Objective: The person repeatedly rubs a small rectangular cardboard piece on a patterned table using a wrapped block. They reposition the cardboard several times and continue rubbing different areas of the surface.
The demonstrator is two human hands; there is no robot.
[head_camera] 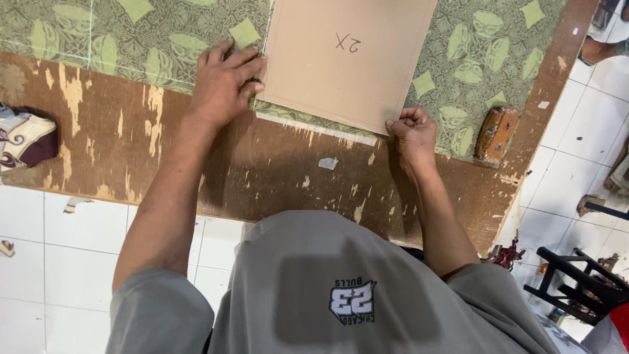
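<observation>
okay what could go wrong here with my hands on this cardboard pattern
The cardboard template is pinned only by your left hand at one edge; your right hand just pinches the corner, so it may slip on the green patterned fabric. The fabric edge sits near the worn table edge and could slide.

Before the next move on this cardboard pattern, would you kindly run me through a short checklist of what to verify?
1. Left hand flat on the left edge of the cardboard pattern: ok.
2. Right hand at the pattern's near right corner, fingers curled: ok; whether it grips a marking tool: cannot tell.
3. Pattern lying flat on the green leaf-print fabric: ok.
4. Fabric smooth around the pattern: ok where visible; far side out of view.
5. Brown block clear of the pattern: ok, apart to the right.
6. Paper scrap on the worn wooden table: off the fabric, ok.
</observation>
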